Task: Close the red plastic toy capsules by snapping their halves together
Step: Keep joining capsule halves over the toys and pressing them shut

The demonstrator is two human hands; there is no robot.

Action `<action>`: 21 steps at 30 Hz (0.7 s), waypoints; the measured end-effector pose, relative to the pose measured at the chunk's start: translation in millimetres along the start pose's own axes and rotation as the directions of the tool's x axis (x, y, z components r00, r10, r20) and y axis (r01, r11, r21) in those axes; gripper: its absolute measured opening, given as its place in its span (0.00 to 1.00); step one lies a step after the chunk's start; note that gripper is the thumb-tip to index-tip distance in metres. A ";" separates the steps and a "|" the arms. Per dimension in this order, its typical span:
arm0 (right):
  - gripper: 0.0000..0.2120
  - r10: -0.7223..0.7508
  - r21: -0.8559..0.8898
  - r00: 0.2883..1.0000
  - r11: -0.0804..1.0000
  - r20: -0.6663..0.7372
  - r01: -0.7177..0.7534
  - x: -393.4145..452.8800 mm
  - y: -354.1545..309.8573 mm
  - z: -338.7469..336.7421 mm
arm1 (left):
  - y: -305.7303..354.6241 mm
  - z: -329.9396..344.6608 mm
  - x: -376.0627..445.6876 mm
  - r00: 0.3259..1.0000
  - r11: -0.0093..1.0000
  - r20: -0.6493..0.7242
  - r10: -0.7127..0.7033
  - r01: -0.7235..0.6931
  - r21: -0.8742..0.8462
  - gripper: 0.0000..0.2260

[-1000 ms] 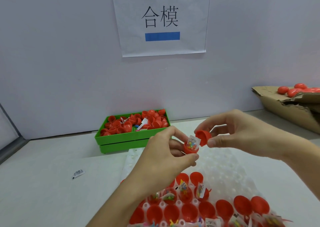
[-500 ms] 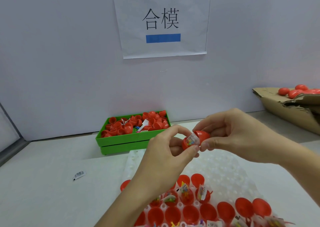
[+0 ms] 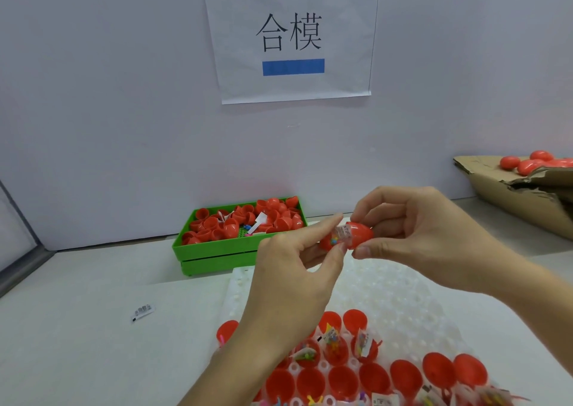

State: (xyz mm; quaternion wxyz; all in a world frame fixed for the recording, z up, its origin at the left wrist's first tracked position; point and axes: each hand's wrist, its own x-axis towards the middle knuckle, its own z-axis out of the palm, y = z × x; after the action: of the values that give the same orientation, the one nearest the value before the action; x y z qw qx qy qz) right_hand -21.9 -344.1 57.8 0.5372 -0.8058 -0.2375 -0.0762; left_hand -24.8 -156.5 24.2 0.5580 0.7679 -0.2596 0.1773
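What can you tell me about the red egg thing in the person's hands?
The red capsule is shiny plastic, lying sideways above the white tray. Its two halves are not quite shut: a clear little packet with colourful bits pokes out at the seam. The left hand pinches one half, the right hand the other.

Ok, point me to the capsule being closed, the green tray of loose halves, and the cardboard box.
capsule (image 3: 359, 233): head view, red cap half at the right hand.
green tray (image 3: 217, 250): head view, front wall.
cardboard box (image 3: 511, 198): head view, torn front side.
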 end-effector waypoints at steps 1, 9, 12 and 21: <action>0.13 -0.007 -0.001 1.000 1.000 -0.006 0.007 -0.1 0.0 0.9 | -0.4 0.6 -0.3 1.000 1.000 0.001 0.004 -0.004 0.024 0.16; 0.12 -0.004 -0.001 0.999 1.000 -0.044 0.004 -0.3 1.4 5.2 | 4.6 -0.4 -0.5 0.992 0.984 0.102 0.076 -0.091 0.152 0.17; 0.12 -0.004 0.014 0.999 1.000 -0.050 0.005 -0.5 0.2 6.7 | 5.5 -1.4 0.4 0.994 0.984 0.059 0.096 -0.104 0.144 0.13; 0.12 -0.023 -0.013 0.998 1.000 -0.060 0.022 -1.4 -2.8 9.4 | 1.3 0.2 1.9 0.999 0.995 0.039 0.034 -0.038 0.096 0.06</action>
State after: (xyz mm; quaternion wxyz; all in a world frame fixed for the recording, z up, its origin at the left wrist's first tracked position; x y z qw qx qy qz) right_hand -25.7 -335.1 55.7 0.5381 -0.8038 -0.2298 -0.1077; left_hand -24.0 -157.3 26.2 0.5122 0.7923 -0.2749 0.1853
